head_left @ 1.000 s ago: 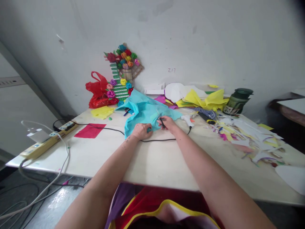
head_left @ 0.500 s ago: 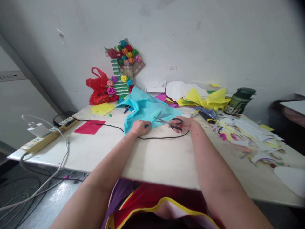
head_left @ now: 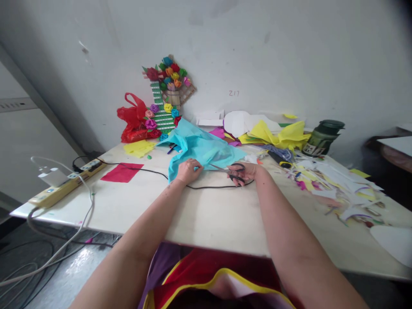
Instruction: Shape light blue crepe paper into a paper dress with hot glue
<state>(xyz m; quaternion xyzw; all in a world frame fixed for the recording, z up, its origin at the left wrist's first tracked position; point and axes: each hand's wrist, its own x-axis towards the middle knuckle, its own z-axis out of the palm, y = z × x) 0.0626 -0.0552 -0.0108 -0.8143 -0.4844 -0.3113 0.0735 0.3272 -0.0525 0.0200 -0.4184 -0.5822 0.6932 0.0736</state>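
Observation:
A crumpled turquoise sheet (head_left: 206,146), thin like cloth or crepe paper, lies on the table in front of me. My left hand (head_left: 189,171) is closed on its near edge; the pinched part is mostly hidden by the fingers. In my right hand (head_left: 248,171) are black-handled scissors (head_left: 220,168), with fingers in the loops. Their blades point left along the sheet's near edge, close to my left fingers, and look nearly together. Under both hands runs a thin black cable (head_left: 212,187).
A yellow power strip (head_left: 61,186) with a white charger sits at the left edge, near a red square (head_left: 122,172). At the back stand a red bag (head_left: 131,118) and a paper-flower decoration (head_left: 164,116). Scraps (head_left: 334,184) and a green bottle (head_left: 323,137) are at right.
The scissor blades, apart before, have come nearly together, and the right hand has shifted slightly. The left hand stays on the sheet's edge, its fingers tilted a little differently.

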